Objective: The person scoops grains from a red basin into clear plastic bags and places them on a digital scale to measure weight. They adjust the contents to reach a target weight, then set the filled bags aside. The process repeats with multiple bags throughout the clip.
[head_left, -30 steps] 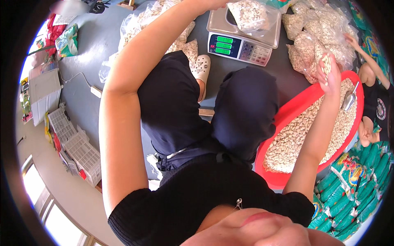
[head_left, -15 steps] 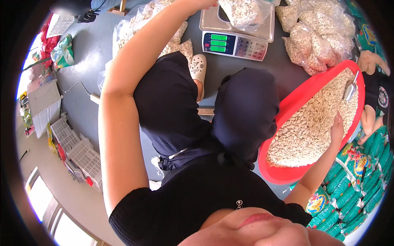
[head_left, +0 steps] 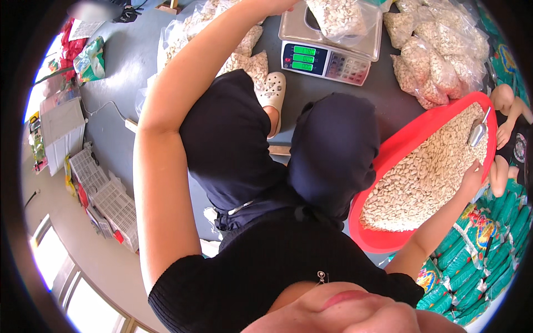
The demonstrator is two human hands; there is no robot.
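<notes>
My right hand (head_left: 472,176) is over the right side of a red basin (head_left: 363,236), low against the pale flat seeds (head_left: 413,183) that fill it. Its fingers look bent together; whatever they hold is too small to make out. Just beyond it, a metal scoop (head_left: 477,133) rests on the seeds by the far rim. My left hand (head_left: 277,4) reaches to the upper edge beside a digital scale (head_left: 325,61), and its fingers are mostly cut off. A clear bag of seeds (head_left: 337,19) sits on the scale's pan.
Filled clear bags (head_left: 436,53) lie right of the scale, and more bags (head_left: 247,64) lie to its left. Another person's hand (head_left: 504,133) is past the basin's right rim. Green packages (head_left: 472,266) are stacked at lower right. White crates (head_left: 114,208) stand at left.
My right hand has moved right and slightly nearer along the basin's rim, and its fingers have bent from pointing outward. The other person's hand has come nearer the rim. My left arm is nearly still.
</notes>
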